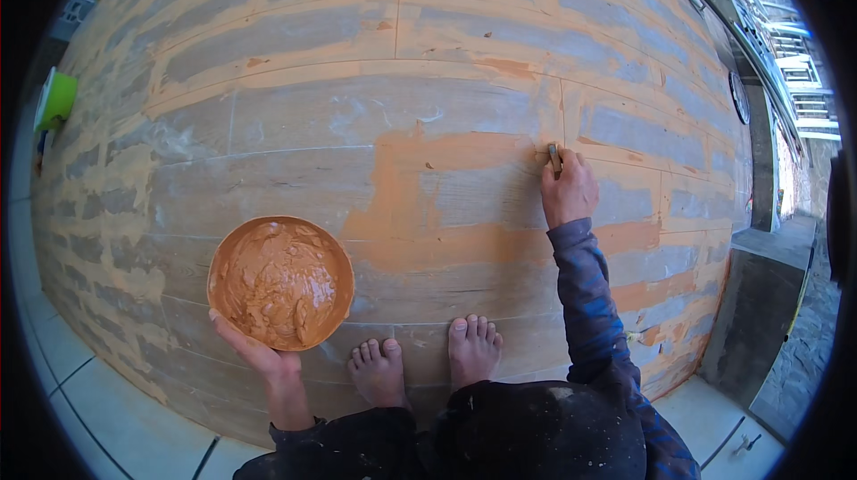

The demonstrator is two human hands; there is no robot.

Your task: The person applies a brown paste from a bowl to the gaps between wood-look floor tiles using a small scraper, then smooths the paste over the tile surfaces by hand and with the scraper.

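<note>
My left hand point(251, 345) is closed on the edge of a round bowl point(214, 288), holding it up from below at the lower left. Wet orange-brown grout point(284, 279) fills it, glossy and stirred in ridges. Farther off to the right, my right hand point(570, 188) grips a small narrow scraper point(554, 158), mostly hidden by the fingers. The scraper is at a joint of the wood-look floor tiles point(295, 186). Fresh grout point(399, 230) is smeared over the tile faces and joints left of that hand.
My bare feet point(473, 351) stand on the tiles near the lower edge. Dried, paler grout streaks the far floor. A green container point(59, 98) sits at the far left. At right are a grey step point(759, 293) and long metal bars point(745, 38).
</note>
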